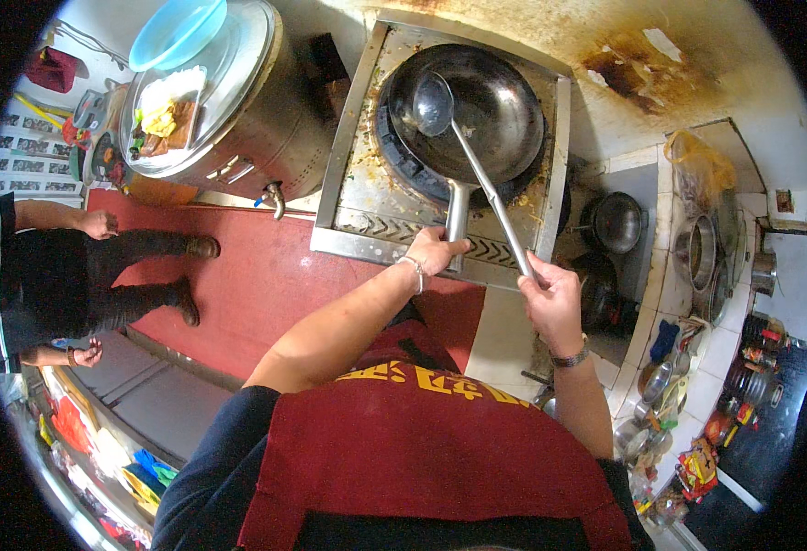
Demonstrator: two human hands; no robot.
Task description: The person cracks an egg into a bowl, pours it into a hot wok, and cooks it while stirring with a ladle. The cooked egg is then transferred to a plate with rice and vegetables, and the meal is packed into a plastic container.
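A dark steel wok (500,103) rests on the burner ring (393,158) of a stainless-steel stove (348,200). Its metal handle (458,206) points towards me, and my left hand (436,251) is closed around the near end. My right hand (551,293) grips the shaft of a long metal ladle (489,186). The ladle's bowl (434,105) is over the left side of the wok; whether it touches the wok I cannot tell. The wok's inner surface looks dark and shiny, with bright reflections. Food scraps are scattered over the stove top around it.
Left of the stove stands a large metal drum (266,138) with a tap (276,200). Its lid carries a tray of food (169,113) and a blue plastic bowl (176,31). Another person (38,275) stands at left. Rightward are a second wok (615,222) and a tiled counter (658,275) with bowls.
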